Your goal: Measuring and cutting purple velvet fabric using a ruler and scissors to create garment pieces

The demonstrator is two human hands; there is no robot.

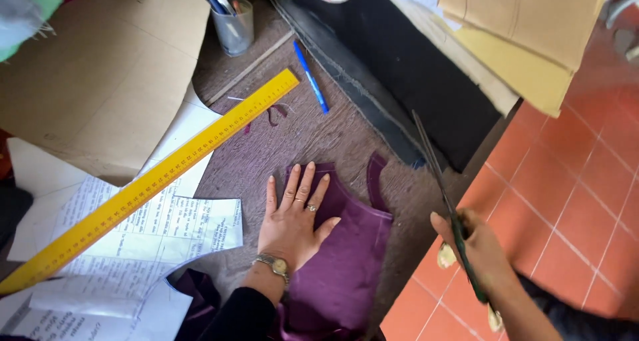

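We press our left hand (293, 218), fingers spread, on the purple fabric (346, 248) lying right of the yellow ruler (153, 181), right hand's (476, 244) grip closed around green-handled scissors (442, 194), blades poised beyond the fabric's right edge, cutting seemingly paused.

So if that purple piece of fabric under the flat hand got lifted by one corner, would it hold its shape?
Probably not. The purple piece of fabric drapes over the table edge and lies in soft folds, so it would likely flop. It looks thin, so probably light. The left hand presses it flat, which suggests it may slide easily on the table.
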